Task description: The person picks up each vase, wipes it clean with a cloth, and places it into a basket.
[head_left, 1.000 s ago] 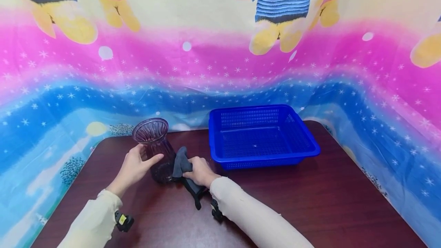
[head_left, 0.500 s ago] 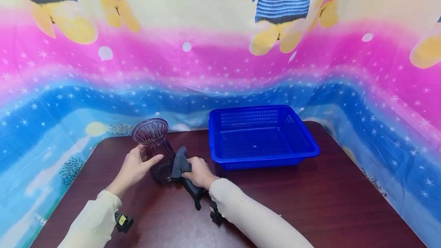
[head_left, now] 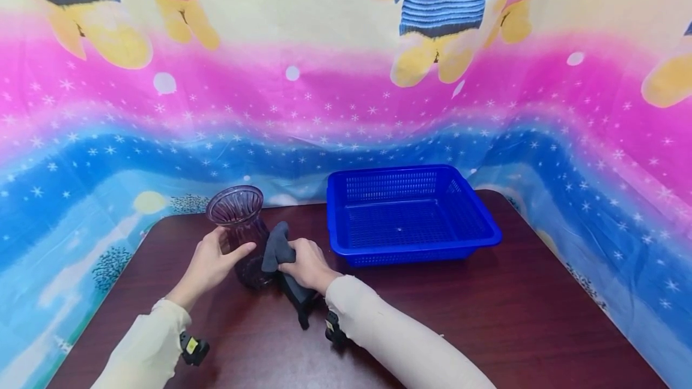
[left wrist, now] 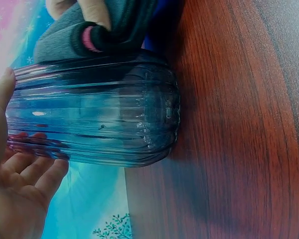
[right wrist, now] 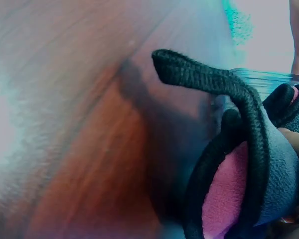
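The left hand (head_left: 215, 260) grips the glass vase (head_left: 247, 230) on or just above the worktop (head_left: 519, 305), while the right hand (head_left: 309, 264) clutches a grey cloth (head_left: 278, 251) against its side, apparently mid-wipe, so the next move probably calls for turning it.

Reddish-brown wood-grain table (head_left: 513, 305), blue basket (head_left: 416, 249) on it

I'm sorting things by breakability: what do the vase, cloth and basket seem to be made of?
Vase: probably glass, glossy and ribbed; it is transparent with bright highlights, though clear plastic is possible.
Cloth: soft matte fabric, perhaps microfibre, judging by its fuzzy grey and pink faces and dark woven edging.
Basket: likely smooth plastic, from its even blue colour and regular holes.
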`<state>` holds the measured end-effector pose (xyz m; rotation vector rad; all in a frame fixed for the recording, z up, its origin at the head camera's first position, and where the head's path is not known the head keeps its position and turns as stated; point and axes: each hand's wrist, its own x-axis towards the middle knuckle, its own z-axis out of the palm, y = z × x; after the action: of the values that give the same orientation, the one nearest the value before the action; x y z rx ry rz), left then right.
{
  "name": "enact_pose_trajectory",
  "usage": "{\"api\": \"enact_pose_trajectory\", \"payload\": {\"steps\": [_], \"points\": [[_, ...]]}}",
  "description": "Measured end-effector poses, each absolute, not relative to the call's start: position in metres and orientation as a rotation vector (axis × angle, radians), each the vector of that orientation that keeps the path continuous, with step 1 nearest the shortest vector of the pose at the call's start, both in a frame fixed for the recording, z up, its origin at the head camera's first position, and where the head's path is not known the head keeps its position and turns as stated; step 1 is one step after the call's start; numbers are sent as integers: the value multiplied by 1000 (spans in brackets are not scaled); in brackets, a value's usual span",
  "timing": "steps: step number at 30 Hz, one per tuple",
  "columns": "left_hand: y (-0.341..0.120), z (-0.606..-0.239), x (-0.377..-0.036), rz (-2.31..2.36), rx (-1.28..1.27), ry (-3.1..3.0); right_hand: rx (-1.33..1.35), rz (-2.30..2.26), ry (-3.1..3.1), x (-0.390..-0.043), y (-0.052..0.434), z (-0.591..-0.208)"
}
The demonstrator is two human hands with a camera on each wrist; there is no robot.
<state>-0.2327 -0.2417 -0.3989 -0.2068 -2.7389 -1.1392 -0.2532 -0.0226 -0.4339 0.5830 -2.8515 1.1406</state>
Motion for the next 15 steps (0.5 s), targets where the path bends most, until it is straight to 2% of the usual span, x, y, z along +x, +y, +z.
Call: {"api": "enact_pose_trajectory", "payload": {"steps": [15], "points": [[-243,-398,-233,-1120,-212,-2753,598,1160,-2814,-254,-28,-397]]}}
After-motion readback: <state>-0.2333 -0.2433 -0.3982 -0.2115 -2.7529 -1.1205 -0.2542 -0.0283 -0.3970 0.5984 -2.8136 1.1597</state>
